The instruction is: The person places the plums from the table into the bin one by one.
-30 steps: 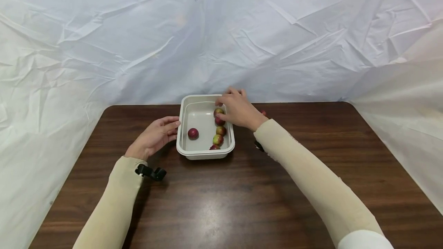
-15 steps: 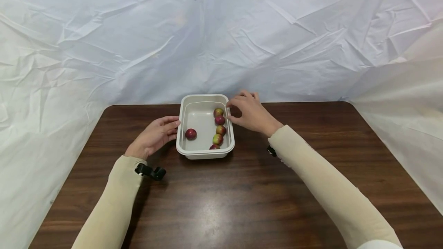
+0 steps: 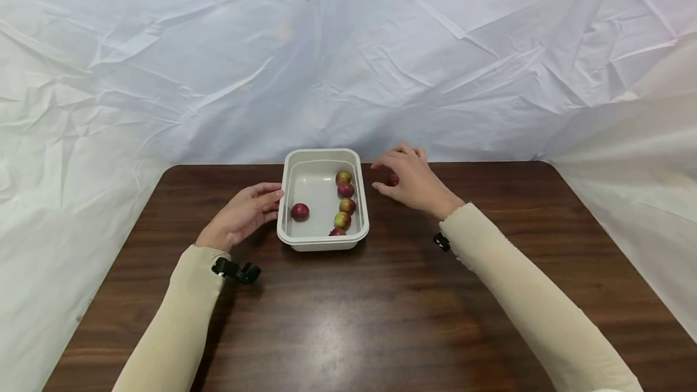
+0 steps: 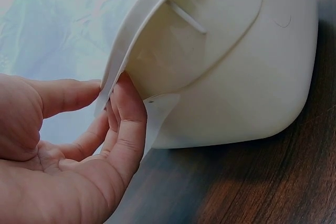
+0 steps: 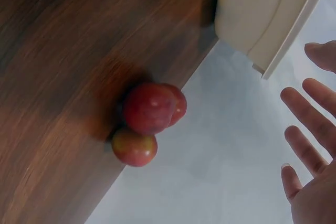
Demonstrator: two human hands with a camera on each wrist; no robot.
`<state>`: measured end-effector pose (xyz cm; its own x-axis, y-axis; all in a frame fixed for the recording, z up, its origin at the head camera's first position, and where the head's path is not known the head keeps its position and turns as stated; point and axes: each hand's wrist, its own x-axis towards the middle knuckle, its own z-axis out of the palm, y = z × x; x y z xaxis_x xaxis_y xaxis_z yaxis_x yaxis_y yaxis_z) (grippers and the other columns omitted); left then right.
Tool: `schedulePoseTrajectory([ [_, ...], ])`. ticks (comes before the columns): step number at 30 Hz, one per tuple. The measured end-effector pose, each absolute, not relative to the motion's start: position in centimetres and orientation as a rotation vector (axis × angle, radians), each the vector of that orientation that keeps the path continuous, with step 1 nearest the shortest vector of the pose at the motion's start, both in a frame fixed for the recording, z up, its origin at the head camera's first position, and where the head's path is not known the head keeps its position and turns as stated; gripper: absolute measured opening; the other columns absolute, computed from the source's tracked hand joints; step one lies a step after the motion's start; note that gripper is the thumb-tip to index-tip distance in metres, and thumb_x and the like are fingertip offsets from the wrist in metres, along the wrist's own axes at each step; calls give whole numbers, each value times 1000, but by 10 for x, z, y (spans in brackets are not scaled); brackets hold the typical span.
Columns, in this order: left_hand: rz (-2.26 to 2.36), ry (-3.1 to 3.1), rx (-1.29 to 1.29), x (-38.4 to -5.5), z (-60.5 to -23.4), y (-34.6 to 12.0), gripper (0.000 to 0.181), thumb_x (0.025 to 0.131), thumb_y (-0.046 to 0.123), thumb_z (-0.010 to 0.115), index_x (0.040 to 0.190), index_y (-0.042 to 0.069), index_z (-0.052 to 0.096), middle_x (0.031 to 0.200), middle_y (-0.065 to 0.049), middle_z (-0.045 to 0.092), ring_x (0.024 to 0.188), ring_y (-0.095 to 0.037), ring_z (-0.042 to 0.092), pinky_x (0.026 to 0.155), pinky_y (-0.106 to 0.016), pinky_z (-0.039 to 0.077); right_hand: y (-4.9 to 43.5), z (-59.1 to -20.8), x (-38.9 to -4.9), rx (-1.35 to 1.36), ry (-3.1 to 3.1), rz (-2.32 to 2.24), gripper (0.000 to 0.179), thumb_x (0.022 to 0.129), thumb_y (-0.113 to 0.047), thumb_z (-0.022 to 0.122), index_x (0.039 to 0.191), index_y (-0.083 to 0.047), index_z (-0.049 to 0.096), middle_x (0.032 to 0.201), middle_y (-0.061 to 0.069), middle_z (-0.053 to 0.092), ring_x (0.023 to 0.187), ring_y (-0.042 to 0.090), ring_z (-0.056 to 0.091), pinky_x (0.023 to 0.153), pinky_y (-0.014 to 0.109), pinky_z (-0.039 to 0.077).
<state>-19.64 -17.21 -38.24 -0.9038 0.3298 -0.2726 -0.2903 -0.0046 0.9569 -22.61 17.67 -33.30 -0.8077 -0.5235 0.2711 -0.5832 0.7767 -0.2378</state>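
Note:
My left hand (image 3: 247, 213) pinches the left rim of a whitish plastic tub (image 3: 323, 245), the thumb outside and fingers curled under the lip in the left wrist view. Inside the tub, a dark red plum (image 3: 300, 212) sits at the left, and several red and yellow-green plums (image 3: 347, 205) line the right wall. To the tub's right, my right hand (image 3: 416, 183) hovers with its fingers spread and nothing in them. Beneath it, one red plum (image 3: 393, 179) shows partly in the head view. The right wrist view has three plums (image 5: 149, 108) grouped on the table.
The dark wood table (image 3: 327, 319) ends at a wrinkled white sheet (image 3: 348, 77) close behind the tub. A black wrist strap (image 3: 236, 270) sticks out from the left sleeve.
My right hand has moved right, from above the tub's right-hand plums to outside the tub. The lone plum inside has rolled slightly left. The left hand has stayed at the rim.

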Motion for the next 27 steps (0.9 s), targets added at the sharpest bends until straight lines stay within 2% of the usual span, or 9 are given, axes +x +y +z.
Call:
schedulePoseTrajectory([
  [14,1978,1834,40,-197,-384,-169,50,100,23,53,142,1,35,135,-18,47,111,-21,58,89,-26,54,216,-345,-225,788,-2798,483,32,86,-30,72,116,-20,65,121,0,64,118,21,43,100,53,25],
  [27,1978,1835,37,-197,-384,-170,50,100,23,52,142,1,35,133,-17,48,109,-19,59,88,-26,54,239,-364,-231,698,-2858,470,37,83,-29,76,116,-15,66,120,4,64,118,22,41,94,52,24],
])
